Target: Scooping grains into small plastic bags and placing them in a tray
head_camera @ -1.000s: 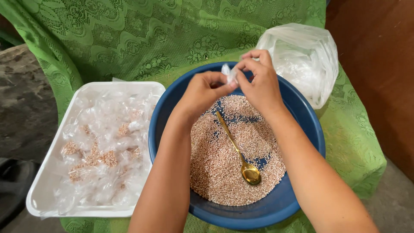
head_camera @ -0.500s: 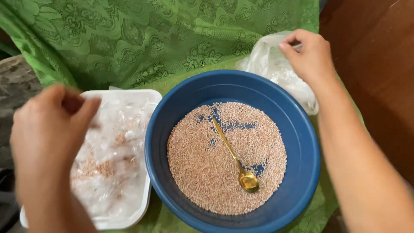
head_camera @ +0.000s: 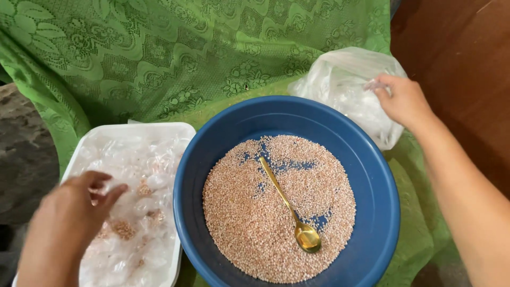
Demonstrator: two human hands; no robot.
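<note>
Blue basin of grain with gold spoon, between white tray and clear bag, on green cloth.
Left hand over tray, fingers curled, touching small packets; grip unclear. Right hand pinches bag's edge.

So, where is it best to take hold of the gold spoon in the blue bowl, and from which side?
Grip the gold spoon by its thin handle near the upper end, coming from above. That end lies bare on top of the grains in the blue bowl, while its scoop rests lower among them, toward the near rim.
</note>
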